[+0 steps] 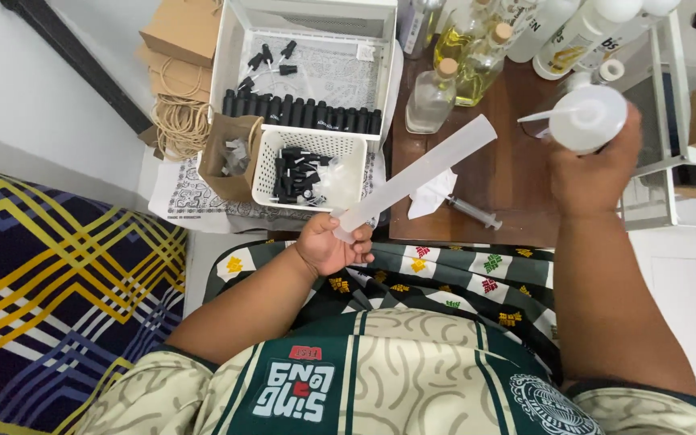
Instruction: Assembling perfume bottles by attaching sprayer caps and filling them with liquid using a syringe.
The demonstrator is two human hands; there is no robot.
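Cylinder (416,177) tilted in the clenched left hand (328,246); right hand (594,165) gripped a wash bottle (586,118). Liquid could have spilled onto the table (517,173) if its spout missed.

Translucent matt plastic cylinder (416,173), glossy wooden table (517,173), clear glass bottles (431,98)

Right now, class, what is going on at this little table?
A seated person holds a long translucent measuring tube in the left hand and a white squeeze bottle in the right hand, above a brown table. A syringe, glass bottles and a white basket of black caps are nearby.
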